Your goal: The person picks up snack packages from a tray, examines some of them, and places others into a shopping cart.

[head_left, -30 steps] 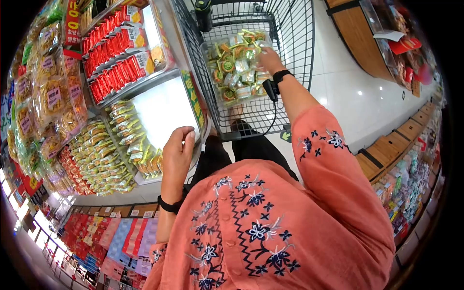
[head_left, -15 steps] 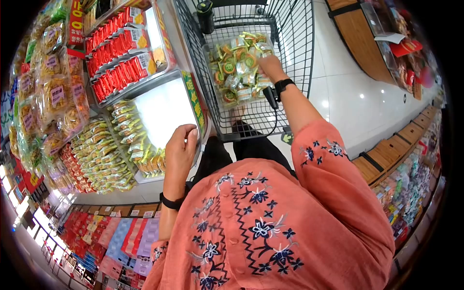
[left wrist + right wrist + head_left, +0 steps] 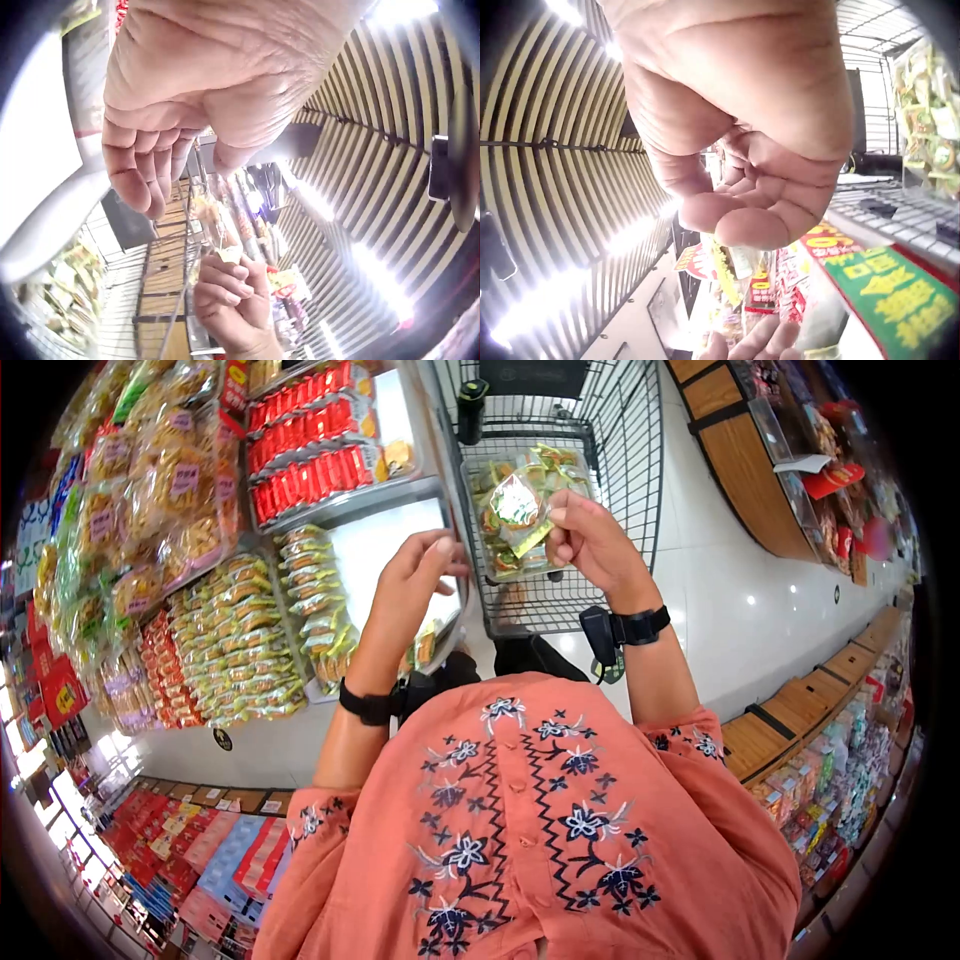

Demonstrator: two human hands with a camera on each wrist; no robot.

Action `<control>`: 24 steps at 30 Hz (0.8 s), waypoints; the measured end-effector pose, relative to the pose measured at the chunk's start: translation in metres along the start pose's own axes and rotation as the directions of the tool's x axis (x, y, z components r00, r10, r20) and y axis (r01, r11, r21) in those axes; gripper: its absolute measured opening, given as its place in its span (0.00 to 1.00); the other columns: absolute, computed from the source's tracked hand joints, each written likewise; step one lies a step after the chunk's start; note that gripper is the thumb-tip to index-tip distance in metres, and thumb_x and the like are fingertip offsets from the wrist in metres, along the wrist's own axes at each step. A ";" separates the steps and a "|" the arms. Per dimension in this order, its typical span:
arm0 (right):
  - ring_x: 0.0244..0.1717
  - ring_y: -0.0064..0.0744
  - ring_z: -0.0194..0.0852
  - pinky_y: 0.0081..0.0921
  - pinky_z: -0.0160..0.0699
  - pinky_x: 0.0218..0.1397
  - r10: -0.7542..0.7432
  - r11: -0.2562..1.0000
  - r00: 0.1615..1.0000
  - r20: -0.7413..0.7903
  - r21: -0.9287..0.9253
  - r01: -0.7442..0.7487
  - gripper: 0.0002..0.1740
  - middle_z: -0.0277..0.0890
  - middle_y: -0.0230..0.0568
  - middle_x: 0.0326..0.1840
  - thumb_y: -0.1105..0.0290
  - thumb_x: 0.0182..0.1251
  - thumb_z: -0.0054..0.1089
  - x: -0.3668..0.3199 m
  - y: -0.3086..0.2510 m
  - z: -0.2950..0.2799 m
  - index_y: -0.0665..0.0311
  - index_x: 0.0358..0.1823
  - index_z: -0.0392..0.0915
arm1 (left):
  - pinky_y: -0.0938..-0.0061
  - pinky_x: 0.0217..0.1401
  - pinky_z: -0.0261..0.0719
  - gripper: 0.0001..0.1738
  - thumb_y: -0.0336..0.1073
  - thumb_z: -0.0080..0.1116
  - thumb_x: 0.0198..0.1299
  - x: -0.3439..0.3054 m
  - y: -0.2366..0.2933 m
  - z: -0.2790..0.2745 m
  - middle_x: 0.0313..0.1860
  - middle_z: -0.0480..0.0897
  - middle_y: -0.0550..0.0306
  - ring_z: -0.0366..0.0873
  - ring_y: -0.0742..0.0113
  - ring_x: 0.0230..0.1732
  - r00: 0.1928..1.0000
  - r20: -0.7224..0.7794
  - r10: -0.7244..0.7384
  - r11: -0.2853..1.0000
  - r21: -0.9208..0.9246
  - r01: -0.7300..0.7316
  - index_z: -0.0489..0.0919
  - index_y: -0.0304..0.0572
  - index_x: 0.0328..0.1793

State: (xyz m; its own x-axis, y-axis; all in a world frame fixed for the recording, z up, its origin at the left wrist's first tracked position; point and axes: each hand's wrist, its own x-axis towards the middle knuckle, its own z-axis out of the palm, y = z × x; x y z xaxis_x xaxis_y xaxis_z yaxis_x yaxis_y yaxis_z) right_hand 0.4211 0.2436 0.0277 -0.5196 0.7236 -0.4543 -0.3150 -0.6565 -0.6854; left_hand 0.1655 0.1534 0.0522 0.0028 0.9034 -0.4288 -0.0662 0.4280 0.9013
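My right hand (image 3: 600, 552) pinches a small wrapped snack packet (image 3: 516, 508) between thumb and fingers, held up over the shopping cart (image 3: 643, 495). The packet has a shiny clear front and yellow-green edges. Behind it in the cart sits a clear plastic container (image 3: 480, 538) with similar packets (image 3: 556, 463) inside, partly covered by the hand. My left hand (image 3: 412, 588) hovers to the left with loosely bent fingers and nothing in them, over a bin's white base (image 3: 375, 545). In the left wrist view, the right hand (image 3: 232, 306) grips the packet's pale edge (image 3: 229, 253).
Display bins on the left hold red packets (image 3: 320, 480) and rows of yellow-green snack packs (image 3: 235, 645). Bagged snacks (image 3: 180, 480) hang beside them. A black bottle (image 3: 471, 415) stands at the cart's far left corner. Wooden-fronted shelving (image 3: 755, 460) curves along the right.
My right hand has come up out of the container towards me with a packet pinched in it. The left hand has moved up and right, towards the cart. The view has shifted slightly left.
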 end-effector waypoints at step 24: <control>0.25 0.17 0.73 0.18 0.76 0.30 0.191 0.911 0.969 0.155 -0.395 -0.117 0.12 0.75 0.29 0.29 0.62 0.73 0.62 0.021 0.089 0.159 0.61 0.49 0.75 | 0.74 0.47 0.79 0.20 0.43 0.58 0.73 -0.085 -0.046 -0.100 0.49 0.83 0.60 0.81 0.71 0.46 0.979 -0.205 0.008 0.877 -0.469 -0.106 0.76 0.37 0.62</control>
State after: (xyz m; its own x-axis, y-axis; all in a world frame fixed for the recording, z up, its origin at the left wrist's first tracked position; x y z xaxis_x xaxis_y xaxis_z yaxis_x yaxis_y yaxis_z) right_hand 0.2554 0.1664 0.0473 -0.6871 0.5426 -0.4831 0.0869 -0.5989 -0.7961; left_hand 0.0690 0.0542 0.0410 -0.2023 0.8825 -0.4247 -0.5266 0.2676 0.8069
